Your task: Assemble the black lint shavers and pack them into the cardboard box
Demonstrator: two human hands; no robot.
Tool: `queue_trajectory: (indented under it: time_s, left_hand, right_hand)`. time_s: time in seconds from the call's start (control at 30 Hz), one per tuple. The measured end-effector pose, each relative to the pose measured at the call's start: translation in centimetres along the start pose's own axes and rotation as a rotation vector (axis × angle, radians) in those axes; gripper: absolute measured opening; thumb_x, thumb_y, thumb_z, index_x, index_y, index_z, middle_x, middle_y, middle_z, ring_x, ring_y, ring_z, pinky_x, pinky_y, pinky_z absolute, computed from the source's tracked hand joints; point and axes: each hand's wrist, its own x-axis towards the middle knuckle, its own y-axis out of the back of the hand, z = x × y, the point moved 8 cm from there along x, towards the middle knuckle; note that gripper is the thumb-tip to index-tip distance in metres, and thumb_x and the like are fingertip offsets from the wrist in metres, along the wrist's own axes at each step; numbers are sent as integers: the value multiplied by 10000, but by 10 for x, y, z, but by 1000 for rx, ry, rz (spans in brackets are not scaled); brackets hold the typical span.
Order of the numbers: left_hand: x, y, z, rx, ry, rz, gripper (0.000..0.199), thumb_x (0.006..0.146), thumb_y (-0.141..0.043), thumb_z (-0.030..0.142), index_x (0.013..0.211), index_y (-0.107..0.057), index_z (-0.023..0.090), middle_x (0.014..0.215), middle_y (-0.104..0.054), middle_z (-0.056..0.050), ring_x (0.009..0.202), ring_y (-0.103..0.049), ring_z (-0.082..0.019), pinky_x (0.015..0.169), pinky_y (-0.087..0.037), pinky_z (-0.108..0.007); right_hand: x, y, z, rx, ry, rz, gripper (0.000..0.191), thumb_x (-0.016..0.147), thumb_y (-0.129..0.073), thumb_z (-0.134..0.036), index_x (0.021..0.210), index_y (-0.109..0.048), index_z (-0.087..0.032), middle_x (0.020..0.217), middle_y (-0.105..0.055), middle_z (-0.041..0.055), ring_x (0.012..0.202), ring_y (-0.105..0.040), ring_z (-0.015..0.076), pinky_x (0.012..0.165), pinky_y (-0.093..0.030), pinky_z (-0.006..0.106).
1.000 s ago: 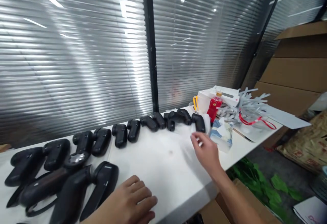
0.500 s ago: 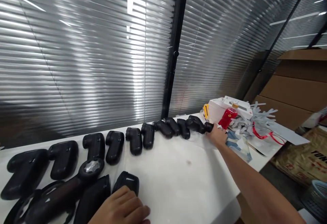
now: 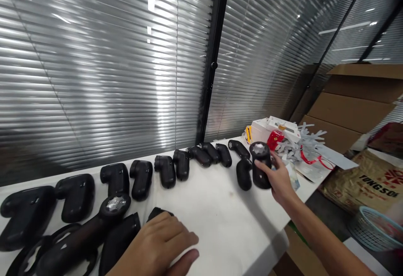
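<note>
The left hand (image 3: 159, 240), fingers loosely bent, thumb apart, is nearest the white tabletop's (image 3: 204, 219) front. Farther right, the right hand (image 3: 270, 169) grips a rounded black device (image 3: 260, 179), its face silvery; slatted blinds (image 3: 126, 66) gleam behind.

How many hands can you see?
2: the left hand is low near the middle, and the right hand grips a black device farther right. No others show.

The right forearm (image 3: 321, 230) stretched across the near edge of the worktop (image 3: 208, 221), its hand (image 3: 280, 178) gripping, thumb extended. The left hand (image 3: 163, 240) was palm-down, nearer that edge than the back one, fingers loosely curled.
</note>
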Motion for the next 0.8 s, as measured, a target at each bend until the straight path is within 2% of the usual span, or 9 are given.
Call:
queue_trajectory:
  time_s: [0.07,0.13,0.2,0.27,0.33,0.4,0.53,0.6,0.8]
  left_hand:
    - [3,2,3,-28,40,-3,150,952,-522,176,1059,-614,226,860,-681,-4,762,-621,-179,706,-493,-310]
    - [5,1,4,-58,97,-22,157,953,-535,210,1085,-617,237,908,-682,-11,809,-627,-190,740,-489,-320]
    - [6,-4,3,-75,149,-49,158,957,-533,242,1086,-623,243,926,-674,-17,829,-626,-203,763,-479,-338]
    - [5,-12,-1,-81,193,-105,155,962,-526,264,1074,-631,242,932,-667,-20,832,-624,-213,778,-466,-355]
    - [2,-19,-6,-80,219,-148,163,967,-518,278,1070,-638,236,941,-664,-23,837,-624,-222,783,-455,-369]
    - [-1,-24,-10,-79,227,-176,175,973,-507,284,1071,-641,230,943,-663,-27,839,-626,-228,783,-448,-377]
    - [-3,-27,-15,-78,217,-189,193,984,-486,294,1083,-639,231,950,-662,-29,853,-625,-237,791,-437,-392]
    - [-3,-25,-18,-73,223,-177,196,990,-478,299,1081,-638,233,949,-661,-26,853,-621,-236,792,-430,-395]
    - [-3,-25,-22,-67,228,-177,203,996,-466,295,1071,-645,236,927,-661,-17,849,-619,-227,798,-425,-394]
  right_hand:
    - [-54,-18,12,153,-247,-259,536,765,-695,-419,1221,-589,-157,1078,-726,134,857,-702,281,774,-581,442]
    - [-106,-31,26,268,-458,-406,415,777,-666,-422,1021,-653,-87,814,-741,149,668,-687,241,670,-581,396]
    - [-144,-44,38,360,-582,-499,393,807,-623,-423,960,-670,-65,841,-741,174,696,-693,230,617,-566,343]
    - [-159,-52,49,426,-605,-528,394,830,-590,-404,1019,-668,-67,1044,-728,181,819,-702,225,606,-556,304]
    - [-152,-52,61,451,-546,-490,393,820,-598,-369,1104,-632,-99,1167,-690,148,888,-693,225,629,-561,304]
    - [-129,-40,72,421,-433,-398,446,774,-658,-337,1169,-577,-144,1091,-693,101,872,-686,240,649,-569,337]
    - [-63,10,83,229,-206,-90,662,695,-780,-216,1286,-484,-245,995,-635,10,800,-649,204,635,-544,318]
    - [-35,30,84,128,-167,22,573,774,-741,-186,1290,-496,-232,1085,-610,27,797,-613,155,651,-528,285]
    - [2,22,86,9,-223,-98,399,916,-634,-299,1282,-523,-185,977,-650,34,707,-631,138,602,-555,290]
